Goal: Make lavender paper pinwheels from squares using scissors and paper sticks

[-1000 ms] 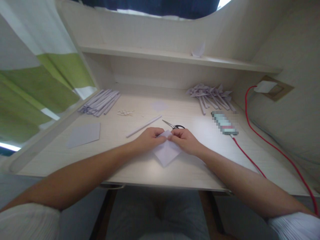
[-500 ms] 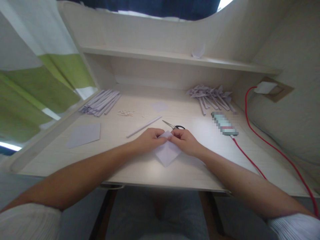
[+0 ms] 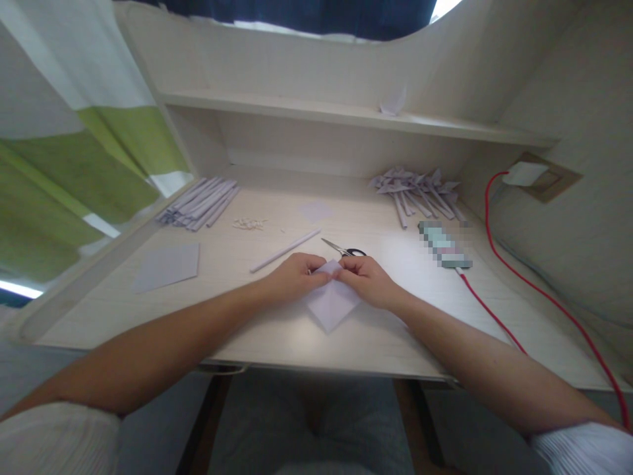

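Note:
A pale lilac paper square (image 3: 331, 305) lies as a diamond on the wooden desk (image 3: 366, 340) in front of me. My left hand (image 3: 295, 276) pinches its upper left edge. My right hand (image 3: 366, 279) pinches the upper right edge, and the fingertips of both hands meet at the folded top corner. Small scissors (image 3: 343, 249) lie just behind my hands. A thin rolled paper stick (image 3: 285, 250) rests to the left of them.
A bundle of paper sticks (image 3: 198, 202) lies at the back left, a heap of folded paper pinwheels (image 3: 416, 189) at the back right. A flat lilac sheet (image 3: 165, 266) is at left. A phone (image 3: 444, 245) on a red cable (image 3: 534, 284) lies right. A shelf (image 3: 346, 113) runs above.

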The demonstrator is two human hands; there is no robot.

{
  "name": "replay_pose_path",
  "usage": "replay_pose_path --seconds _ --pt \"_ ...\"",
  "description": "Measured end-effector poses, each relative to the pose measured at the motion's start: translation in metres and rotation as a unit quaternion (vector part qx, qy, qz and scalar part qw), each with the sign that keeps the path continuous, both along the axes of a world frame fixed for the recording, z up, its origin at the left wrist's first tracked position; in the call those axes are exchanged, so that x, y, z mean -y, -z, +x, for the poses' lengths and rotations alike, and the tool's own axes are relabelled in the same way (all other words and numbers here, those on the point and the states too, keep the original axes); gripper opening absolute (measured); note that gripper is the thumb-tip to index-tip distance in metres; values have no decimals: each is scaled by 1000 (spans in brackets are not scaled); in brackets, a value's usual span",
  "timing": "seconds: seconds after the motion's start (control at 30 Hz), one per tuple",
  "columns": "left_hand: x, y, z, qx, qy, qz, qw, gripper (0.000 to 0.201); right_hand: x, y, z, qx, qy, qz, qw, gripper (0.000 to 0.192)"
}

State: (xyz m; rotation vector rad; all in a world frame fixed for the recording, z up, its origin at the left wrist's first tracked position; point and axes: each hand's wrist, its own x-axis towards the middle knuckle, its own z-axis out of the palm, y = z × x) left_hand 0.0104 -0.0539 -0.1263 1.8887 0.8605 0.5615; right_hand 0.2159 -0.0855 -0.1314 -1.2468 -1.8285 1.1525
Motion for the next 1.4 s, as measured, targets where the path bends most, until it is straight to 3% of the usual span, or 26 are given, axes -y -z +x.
replay_pose_path --seconds 0.17,0.47,0.83,1.4 --pt "4 -4 1 12 -8 -30 999 25 -2 1 0 -26 11 -35 999 27" --pt "0 0 0 16 -6 -23 1000 23 -3 2 -1 -50 15 -65 997 24" --pt "-2 3 0 -8 5 20 1000 32 -3 5 0 -28 14 -64 997 20" --pt "-3 4 0 -21 7 23 999 29 -3 4 0 -1 2 -37 999 22"
